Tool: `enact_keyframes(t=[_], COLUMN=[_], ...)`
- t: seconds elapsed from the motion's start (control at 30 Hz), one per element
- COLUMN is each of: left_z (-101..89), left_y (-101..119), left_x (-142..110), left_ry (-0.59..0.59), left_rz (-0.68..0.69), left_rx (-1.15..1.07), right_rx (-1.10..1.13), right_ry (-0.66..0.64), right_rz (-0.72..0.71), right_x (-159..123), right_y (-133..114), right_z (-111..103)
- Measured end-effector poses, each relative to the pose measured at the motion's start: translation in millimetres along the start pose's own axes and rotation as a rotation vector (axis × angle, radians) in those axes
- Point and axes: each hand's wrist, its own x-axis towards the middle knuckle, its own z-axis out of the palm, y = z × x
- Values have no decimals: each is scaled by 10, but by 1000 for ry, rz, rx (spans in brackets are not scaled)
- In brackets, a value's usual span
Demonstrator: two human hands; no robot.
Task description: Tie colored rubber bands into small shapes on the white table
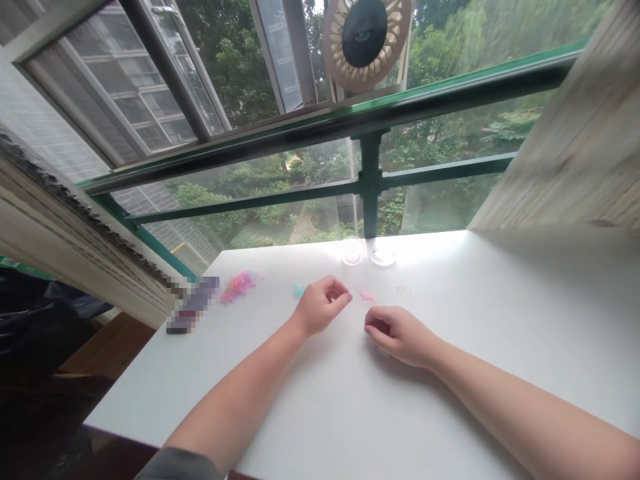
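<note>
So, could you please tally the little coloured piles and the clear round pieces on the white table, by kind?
Mixed pink-and-purple pile: 1
Turquoise pile, partly hidden by the left hand: 1
Pink pile: 1
Pale pile, faint: 1
Clear round pieces: 2
Total: 6
</note>
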Motion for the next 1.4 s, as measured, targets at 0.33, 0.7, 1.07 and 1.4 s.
enact_keyframes(t=[0.33,0.7,1.07,1.4], left_z=[338,315,296,310], left_y=[70,23,36,24], left_x=[-186,-203,-212,-210], left_ry=[-10,-69,-130,-168], left_rz=[120,136,174,333], left_rx=[9,-62,-64,-67], right_rx=[184,253,281,280], right_ry=[95,138,146,62], right_rz=[12,14,42,15], right_x=[-13,-46,-52,-51], right_y=[16,26,14,29], right_z=[22,3,-6,-3])
